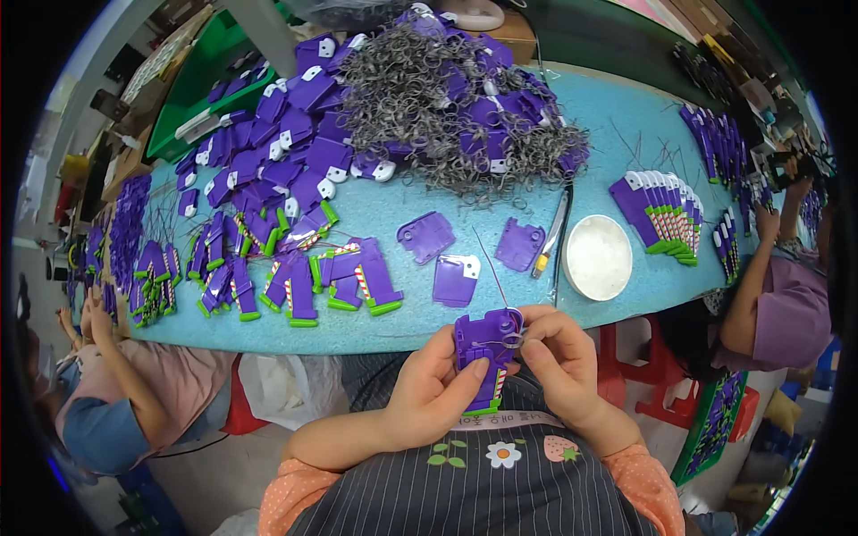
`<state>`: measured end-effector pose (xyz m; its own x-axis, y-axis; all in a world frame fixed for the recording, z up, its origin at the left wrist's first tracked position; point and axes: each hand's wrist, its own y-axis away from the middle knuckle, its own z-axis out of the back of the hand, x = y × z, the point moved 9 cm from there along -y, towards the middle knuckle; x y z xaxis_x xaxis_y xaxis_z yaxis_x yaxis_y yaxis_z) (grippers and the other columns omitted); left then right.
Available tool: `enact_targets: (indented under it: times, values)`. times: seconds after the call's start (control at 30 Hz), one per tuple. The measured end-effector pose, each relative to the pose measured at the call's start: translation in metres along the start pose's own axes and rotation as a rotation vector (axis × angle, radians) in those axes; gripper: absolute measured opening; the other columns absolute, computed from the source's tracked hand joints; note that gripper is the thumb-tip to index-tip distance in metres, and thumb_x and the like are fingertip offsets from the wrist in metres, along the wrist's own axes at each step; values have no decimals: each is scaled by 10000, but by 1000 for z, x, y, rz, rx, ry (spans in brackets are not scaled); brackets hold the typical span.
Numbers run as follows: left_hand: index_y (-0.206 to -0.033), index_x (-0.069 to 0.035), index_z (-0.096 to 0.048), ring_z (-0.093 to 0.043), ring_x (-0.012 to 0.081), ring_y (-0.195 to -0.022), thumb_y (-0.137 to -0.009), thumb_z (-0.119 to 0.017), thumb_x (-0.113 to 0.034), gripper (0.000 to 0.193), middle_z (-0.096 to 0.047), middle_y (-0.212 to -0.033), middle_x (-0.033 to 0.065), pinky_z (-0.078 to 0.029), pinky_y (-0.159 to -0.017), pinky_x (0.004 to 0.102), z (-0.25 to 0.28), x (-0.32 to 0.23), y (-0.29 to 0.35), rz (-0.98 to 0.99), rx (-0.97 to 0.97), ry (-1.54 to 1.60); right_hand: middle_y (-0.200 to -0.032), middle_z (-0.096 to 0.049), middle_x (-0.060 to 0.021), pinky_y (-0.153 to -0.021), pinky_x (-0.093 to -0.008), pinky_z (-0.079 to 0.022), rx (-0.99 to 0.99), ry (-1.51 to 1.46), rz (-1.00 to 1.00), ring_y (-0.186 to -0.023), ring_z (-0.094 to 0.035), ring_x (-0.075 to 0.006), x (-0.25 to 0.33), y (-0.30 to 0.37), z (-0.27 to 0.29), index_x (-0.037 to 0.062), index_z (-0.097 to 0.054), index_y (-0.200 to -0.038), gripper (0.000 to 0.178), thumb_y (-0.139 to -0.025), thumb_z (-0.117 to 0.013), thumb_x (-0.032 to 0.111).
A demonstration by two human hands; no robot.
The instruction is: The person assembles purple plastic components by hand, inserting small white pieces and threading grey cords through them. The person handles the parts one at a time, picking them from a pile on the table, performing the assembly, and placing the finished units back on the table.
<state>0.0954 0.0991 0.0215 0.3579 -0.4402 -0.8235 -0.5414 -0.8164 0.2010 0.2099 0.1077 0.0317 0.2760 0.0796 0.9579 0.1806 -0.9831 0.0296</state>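
Observation:
My left hand (435,382) grips a purple plastic toy leg part (481,362) with a green foot end and a red-and-white striped strip, its thumb pressed on the front. At the part's upper right, my right hand (565,359) pinches a small grey coiled wire spring (511,339); the exact contact of its fingertips is partly hidden. A thin wire (490,259) rises from the part above the table edge. Just beyond my hands lie a purple shell (426,237), a second purple shell (520,244) and a purple piece with a white top (456,280).
A heap of grey springs (402,107) covers purple pieces at the back. Striped legs (290,281) lie left; a fanned row (661,214) lies right. Near a white bowl (599,259) is a yellow-ended cutter (547,246). A person (778,304) sits right, another (134,393) left.

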Motion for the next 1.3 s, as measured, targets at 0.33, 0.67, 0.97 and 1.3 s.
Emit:
enact_targets:
  times: [0.33,0.67,0.97,1.3]
  values:
    - [-1286,42,-331,-532,207,-1098,-928,-380,6,363,-492,-1221,151,-459,-938,343,11,8,7,16,70,-32,-1012,-541,-99,-784,-263,-421,141,214,49,-877,-506,-118,-2,2,-3,1,-493,-944,44,-906,-489,23]
    - [-1280,48,-338,-525,201,-1107,-925,-385,3,362,-499,-1220,155,-456,-951,359,11,17,6,81,127,-75,-928,-542,-55,-738,-239,-428,58,-74,-187,-823,-510,-89,-18,2,4,10,-465,-950,92,-892,-533,30]
    - [-1282,53,-331,-588,223,-1030,-927,-394,-19,367,-546,-1152,180,-481,-887,322,-2,19,14,141,185,65,-814,-505,8,-646,-191,-402,347,-88,-460,-749,-485,-40,-10,-9,-3,20,-462,-916,183,-848,-627,60]
    - [-1237,48,-387,-608,222,-974,-911,-437,-37,342,-593,-1074,179,-491,-854,333,3,23,19,243,299,-229,-703,-524,-4,-504,-184,-354,608,-240,-664,-573,-460,-52,-41,-16,-16,39,-505,-859,155,-848,-637,120]
